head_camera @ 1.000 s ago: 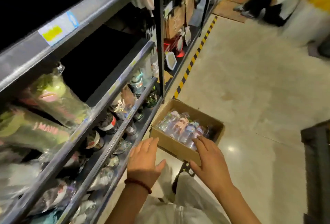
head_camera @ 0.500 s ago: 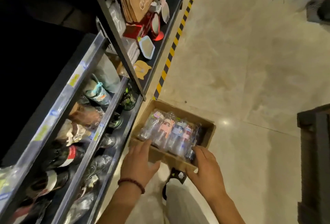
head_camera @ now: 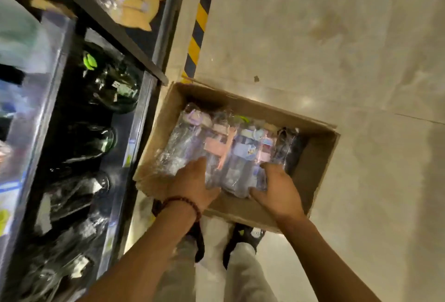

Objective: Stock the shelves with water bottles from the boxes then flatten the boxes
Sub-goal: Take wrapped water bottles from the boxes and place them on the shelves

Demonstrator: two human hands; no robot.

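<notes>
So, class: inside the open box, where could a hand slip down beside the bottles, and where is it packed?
Cardboard box: a bare gap runs along its right wall beside the wrapped bottles. The left and middle are packed, under both hands.

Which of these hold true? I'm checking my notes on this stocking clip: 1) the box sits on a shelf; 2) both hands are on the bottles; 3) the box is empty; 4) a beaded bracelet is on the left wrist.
1) False: the cardboard box sits on the floor, beside the shelving.
2) True: the left hand and right hand both touch the wrapped bottles.
3) False: it holds a row of bottles.
4) True: the beaded bracelet circles the left wrist.
</notes>
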